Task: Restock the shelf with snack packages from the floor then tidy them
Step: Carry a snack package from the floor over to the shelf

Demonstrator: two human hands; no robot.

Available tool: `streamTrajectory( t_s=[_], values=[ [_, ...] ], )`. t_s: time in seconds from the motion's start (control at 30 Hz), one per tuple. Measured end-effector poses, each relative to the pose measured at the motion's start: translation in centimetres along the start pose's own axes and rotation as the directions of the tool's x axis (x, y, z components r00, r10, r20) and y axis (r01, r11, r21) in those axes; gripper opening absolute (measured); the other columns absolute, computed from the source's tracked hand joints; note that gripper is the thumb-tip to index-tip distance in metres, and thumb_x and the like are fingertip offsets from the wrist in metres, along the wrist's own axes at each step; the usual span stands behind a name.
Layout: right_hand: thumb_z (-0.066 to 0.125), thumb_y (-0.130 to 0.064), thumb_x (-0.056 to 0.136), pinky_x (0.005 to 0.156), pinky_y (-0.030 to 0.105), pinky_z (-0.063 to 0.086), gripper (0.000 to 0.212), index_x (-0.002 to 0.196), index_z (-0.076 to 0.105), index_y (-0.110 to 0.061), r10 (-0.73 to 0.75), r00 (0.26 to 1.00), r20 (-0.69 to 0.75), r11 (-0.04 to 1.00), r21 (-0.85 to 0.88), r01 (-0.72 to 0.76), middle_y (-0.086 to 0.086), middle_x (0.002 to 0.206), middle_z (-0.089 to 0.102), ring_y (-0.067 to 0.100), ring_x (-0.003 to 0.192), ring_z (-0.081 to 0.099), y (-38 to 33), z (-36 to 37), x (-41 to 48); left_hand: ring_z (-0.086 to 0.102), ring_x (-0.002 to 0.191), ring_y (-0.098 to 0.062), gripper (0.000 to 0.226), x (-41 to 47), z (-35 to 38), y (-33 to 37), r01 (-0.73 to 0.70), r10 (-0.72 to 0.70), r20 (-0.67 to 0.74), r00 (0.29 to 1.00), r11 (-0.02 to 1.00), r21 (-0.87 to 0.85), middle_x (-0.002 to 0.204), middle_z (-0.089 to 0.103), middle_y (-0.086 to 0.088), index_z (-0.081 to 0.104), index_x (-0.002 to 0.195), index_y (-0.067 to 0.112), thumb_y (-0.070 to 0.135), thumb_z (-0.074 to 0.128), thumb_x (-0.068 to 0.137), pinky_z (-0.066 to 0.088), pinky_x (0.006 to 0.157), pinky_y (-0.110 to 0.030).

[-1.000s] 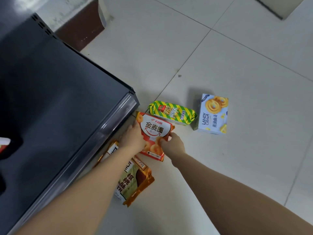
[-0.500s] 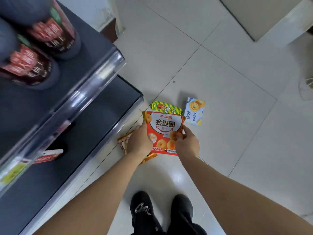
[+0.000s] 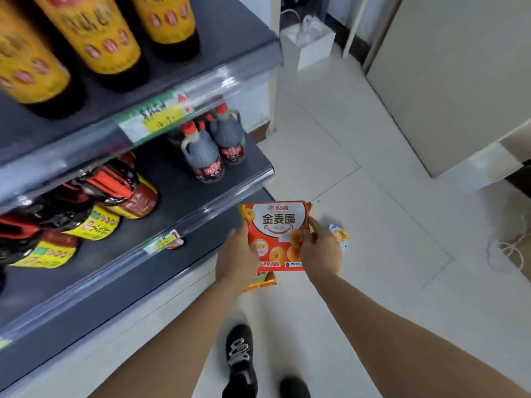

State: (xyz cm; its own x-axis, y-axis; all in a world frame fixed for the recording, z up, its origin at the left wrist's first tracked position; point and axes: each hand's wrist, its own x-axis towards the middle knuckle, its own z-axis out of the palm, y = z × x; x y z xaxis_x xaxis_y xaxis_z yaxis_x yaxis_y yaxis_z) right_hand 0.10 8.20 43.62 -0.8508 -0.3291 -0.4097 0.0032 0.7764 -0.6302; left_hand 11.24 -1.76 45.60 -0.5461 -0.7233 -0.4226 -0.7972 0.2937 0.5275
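We hold the red snack package (image 3: 277,225) upright in the air just off the front edge of the lower shelf (image 3: 178,196), well above the floor (image 3: 373,268). Our left hand (image 3: 237,254) grips its left edge and our right hand (image 3: 319,251) pinches its right edge, thumb on the printed front. On the floor beneath lie an orange package (image 3: 260,283), mostly hidden by the left hand, and a pale blue box (image 3: 340,235) just past the right hand, while dark red-capped bottles (image 3: 207,156) stand on the shelf and our black shoes (image 3: 240,357) show below.
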Motion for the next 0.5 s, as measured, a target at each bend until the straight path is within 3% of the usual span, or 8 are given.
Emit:
streamTrajectory(
  t_s=[0.17, 0.3, 0.5],
  values=[
    [0.043, -0.028, 0.098, 0.078, 0.036, 0.052, 0.036, 0.131, 0.054, -0.035, -0.209, 0.976, 0.064, 0.976, -0.041, 0.212, 0.004, 0.107, 0.066, 0.027, 0.096, 0.062, -4.5, -2.8, -6.0, 0.056, 0.117, -0.024, 0.040, -7.1, -5.3, 0.5, 0.090, -0.110, -0.172, 0.979, 0.989, -0.120, 0.128, 0.056, -0.004, 0.043, 0.138, 0.024, 0.026, 0.049, 0.098, 0.047, 0.093, -0.037],
    [0.040, -0.032, 0.097, 0.078, 0.040, 0.055, 0.033, 0.125, 0.056, -0.037, -0.366, 0.914, 0.174, 0.927, -0.016, 0.375, 0.001, 0.105, 0.066, 0.022, 0.090, 0.063, -7.8, -2.7, -11.1, 0.057, 0.116, -0.027, 0.041, -12.7, -9.4, -1.6, 0.163, -0.211, -0.284, 0.936, 0.970, -0.183, 0.127, 0.059, -0.003, 0.047, 0.136, 0.022, 0.023, 0.050, 0.096, 0.049, 0.095, -0.043],
    [0.045, -0.025, 0.099, 0.073, 0.026, 0.038, 0.031, 0.127, 0.060, -0.030, -0.563, 0.776, 0.283, 0.813, 0.020, 0.582, 0.000, 0.109, 0.065, 0.017, 0.092, 0.056, -13.6, -1.0, -20.5, 0.062, 0.099, -0.029, 0.034, -21.8, -15.9, -6.5, 0.210, -0.355, -0.449, 0.820, 0.917, -0.340, 0.110, 0.066, -0.007, 0.055, 0.127, 0.018, 0.011, 0.047, 0.094, 0.051, 0.080, -0.037]
  ],
)
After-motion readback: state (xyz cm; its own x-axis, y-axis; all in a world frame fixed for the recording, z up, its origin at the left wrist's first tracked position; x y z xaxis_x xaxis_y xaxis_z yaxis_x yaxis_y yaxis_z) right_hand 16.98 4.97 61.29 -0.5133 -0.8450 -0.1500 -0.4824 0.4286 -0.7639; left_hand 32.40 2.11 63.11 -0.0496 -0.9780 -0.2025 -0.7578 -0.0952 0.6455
